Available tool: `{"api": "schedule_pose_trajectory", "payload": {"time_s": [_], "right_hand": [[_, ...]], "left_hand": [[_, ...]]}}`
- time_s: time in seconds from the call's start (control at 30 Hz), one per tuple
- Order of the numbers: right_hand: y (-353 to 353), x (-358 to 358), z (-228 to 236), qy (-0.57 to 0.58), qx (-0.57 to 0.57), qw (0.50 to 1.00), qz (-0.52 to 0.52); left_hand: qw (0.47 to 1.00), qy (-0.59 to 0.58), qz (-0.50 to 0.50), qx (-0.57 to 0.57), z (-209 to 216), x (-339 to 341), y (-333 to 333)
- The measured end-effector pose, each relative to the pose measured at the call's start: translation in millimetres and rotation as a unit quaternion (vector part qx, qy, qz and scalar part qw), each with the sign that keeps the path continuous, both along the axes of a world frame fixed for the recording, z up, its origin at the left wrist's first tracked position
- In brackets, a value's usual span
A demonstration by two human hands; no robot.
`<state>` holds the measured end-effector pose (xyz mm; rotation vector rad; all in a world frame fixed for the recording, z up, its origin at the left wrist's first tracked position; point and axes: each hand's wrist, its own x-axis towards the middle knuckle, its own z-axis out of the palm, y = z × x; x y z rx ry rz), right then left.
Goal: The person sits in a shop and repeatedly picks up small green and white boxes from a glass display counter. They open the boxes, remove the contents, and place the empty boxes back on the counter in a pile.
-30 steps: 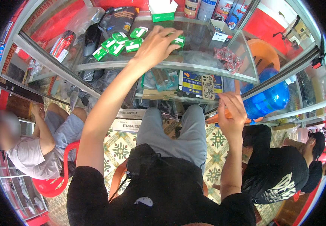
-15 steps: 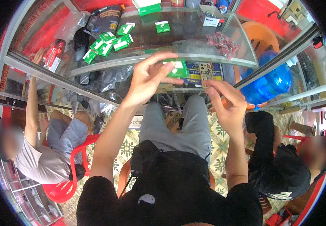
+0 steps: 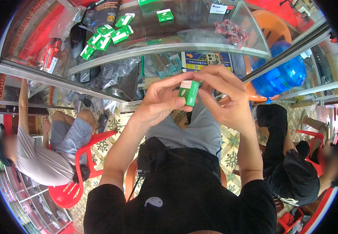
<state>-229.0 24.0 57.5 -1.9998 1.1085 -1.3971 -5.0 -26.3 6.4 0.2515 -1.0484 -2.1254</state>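
Note:
A small green-and-white carton box [image 3: 189, 93] is held upright in front of me, above my lap. My left hand [image 3: 159, 99] is closed on it, thumb against its front face and fingers behind. My right hand [image 3: 227, 97] is curved at the box's right side, its thumb and forefinger apart. Those fingertips are at the box's edge and top corner; whether they touch it is hard to tell. Several like boxes [image 3: 108, 37] lie in a loose group on the glass counter [image 3: 149, 37], and a single green box [image 3: 165, 15] is farther right.
Red-wrapped round parts [image 3: 231, 33] lie on the counter's right side. A blue water bottle [image 3: 280, 74] stands by an orange chair [image 3: 260, 29]. The counter's metal-edged glass [image 3: 169, 50] crosses ahead of me. People sit on red chairs [image 3: 79, 167] at both sides.
Both hands have come nearer to me with the box, which has turned upright. My right hand has moved left, close against the box. The view has tilted downward slightly.

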Motion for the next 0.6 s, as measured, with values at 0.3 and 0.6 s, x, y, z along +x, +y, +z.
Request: {"api": "schedule_pose_trajectory", "payload": {"time_s": [0.3,0.6], "right_hand": [[14.8,-7.2,10.6,0.016,0.041,0.997,0.065],[18.3,-15.0,6.2,0.009,0.115,0.986,0.117]], "left_hand": [[0.997,-0.055,-0.058,-0.007,-7.6,7.8,11.5],[0.983,-0.139,-0.122,-0.012,-5.4,13.7,14.7]]}}
